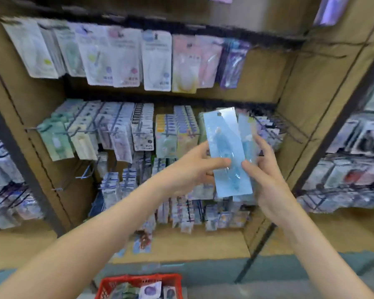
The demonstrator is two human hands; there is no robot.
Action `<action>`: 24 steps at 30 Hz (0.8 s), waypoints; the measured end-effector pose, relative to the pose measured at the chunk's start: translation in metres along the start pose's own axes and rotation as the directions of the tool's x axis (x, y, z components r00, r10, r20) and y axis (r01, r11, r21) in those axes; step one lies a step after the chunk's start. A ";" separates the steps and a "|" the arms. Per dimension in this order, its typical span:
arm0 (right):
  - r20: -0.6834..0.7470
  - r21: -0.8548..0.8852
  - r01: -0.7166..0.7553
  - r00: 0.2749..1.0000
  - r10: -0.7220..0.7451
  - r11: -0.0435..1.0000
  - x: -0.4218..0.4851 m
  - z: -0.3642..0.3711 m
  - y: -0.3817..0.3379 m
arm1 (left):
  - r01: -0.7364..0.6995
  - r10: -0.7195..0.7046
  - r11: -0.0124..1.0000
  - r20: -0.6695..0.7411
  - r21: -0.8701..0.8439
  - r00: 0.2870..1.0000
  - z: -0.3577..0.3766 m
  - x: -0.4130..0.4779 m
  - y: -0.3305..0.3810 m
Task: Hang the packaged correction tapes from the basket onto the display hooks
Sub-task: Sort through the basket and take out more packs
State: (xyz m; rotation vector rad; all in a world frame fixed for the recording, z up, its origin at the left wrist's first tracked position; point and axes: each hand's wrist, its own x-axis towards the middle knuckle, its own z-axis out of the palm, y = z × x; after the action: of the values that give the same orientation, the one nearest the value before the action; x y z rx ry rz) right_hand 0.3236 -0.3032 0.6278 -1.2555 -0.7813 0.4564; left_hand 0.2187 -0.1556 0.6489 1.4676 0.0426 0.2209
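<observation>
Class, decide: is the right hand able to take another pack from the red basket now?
Probably not yet: the right hand grips blue packs; the basket itself lies unblocked below.

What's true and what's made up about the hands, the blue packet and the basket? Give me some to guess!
1. The left hand and the right hand both hold the blue packet. True.
2. The basket is green. False: the basket is red.
3. The basket has nothing in it. False: packets lie inside it.
4. The blue packet has a hang hole near its top. True.
5. The blue packet hangs on a hook. False: it is held up in the two hands.
</observation>
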 end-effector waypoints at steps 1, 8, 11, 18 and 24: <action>0.001 -0.014 0.040 0.999 -0.040 0.999 0.002 -0.020 -0.020 | -0.032 0.032 0.999 0.015 0.027 0.999 0.021 0.012 0.015; -0.063 0.011 0.259 0.964 -0.258 0.966 0.039 -0.131 -0.137 | -0.215 0.227 0.961 -0.053 0.176 0.972 0.120 0.075 0.111; -0.063 -0.066 0.359 0.930 -0.363 0.931 0.065 -0.155 -0.177 | -0.278 0.308 0.929 -0.094 0.245 0.947 0.131 0.095 0.147; -0.011 -0.493 0.481 0.830 -0.558 0.725 0.149 -0.170 -0.222 | -0.308 0.411 0.856 -0.185 0.416 0.892 0.119 0.158 0.201; -0.049 -0.640 0.453 0.782 -0.622 0.620 0.231 -0.174 -0.230 | -0.313 0.484 0.759 -0.173 0.571 0.858 0.081 0.228 0.224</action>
State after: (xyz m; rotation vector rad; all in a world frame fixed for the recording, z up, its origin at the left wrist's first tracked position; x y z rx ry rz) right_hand 0.5820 -0.3206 0.8914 -1.5279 -1.0666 -0.5156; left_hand 0.4277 -0.1762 0.9033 1.9724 0.0415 0.8599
